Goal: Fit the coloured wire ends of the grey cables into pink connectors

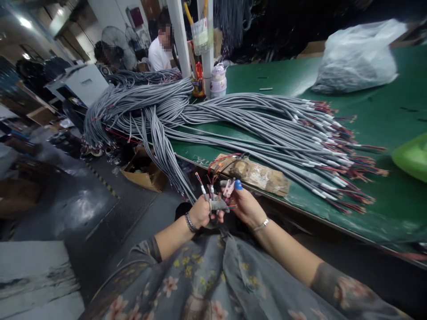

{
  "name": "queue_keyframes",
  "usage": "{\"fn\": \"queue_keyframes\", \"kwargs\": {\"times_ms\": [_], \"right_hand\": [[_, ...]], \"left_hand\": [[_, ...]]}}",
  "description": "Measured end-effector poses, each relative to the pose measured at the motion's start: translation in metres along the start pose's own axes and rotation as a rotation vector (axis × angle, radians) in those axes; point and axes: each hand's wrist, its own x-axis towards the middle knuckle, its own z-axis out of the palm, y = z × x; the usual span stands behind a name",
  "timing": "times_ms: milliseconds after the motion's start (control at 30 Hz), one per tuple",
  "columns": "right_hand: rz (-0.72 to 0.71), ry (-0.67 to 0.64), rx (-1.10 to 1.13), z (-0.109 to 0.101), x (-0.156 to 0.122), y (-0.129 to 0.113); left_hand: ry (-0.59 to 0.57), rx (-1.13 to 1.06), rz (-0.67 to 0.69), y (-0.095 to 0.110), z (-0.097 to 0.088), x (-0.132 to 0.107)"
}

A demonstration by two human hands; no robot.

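My left hand [200, 211] is closed around several grey cables [211, 192], whose stripped ends with coloured wires stick up above the fist. White bands ring some of these ends. A wider grey piece [219, 205] with fine coloured wires at its tip juts from the same fist toward the right. Close beside it, my right hand [249, 208] has its thumb and fingers closed on a small pink clip-like piece [228, 188]. Something blue [238, 185] covers the tip of that thumb. The right hand's other fingers are partly hidden.
Long grey cables [247, 118] lie over the green table [276, 80], ends fanned to the right. A taped cardboard piece [255, 173] rests on its front edge. Behind are a plastic bag [358, 58], a lilac bottle [218, 80] and a post [180, 38]. A person [160, 51] is further back.
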Motion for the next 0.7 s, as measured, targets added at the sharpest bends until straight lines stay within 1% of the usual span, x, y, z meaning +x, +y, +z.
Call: {"fn": "queue_keyframes", "kwargs": {"times_ms": [267,433,567,700], "right_hand": [[-0.002,0.044,-0.056,0.0,0.0,0.0],[-0.01,0.022,-0.082,0.003,-0.001,-0.001],[0.026,0.005,-0.049,0.007,-0.004,-0.006],[0.063,-0.006,-0.036,0.011,-0.009,-0.016]], "left_hand": [[0.022,-0.003,0.003,0.0,-0.001,-0.002],[0.03,0.007,0.007,-0.002,-0.001,-0.001],[0.04,0.029,-0.011,-0.002,0.0,0.0],[0.057,0.036,0.012,0.0,0.003,-0.003]]}}
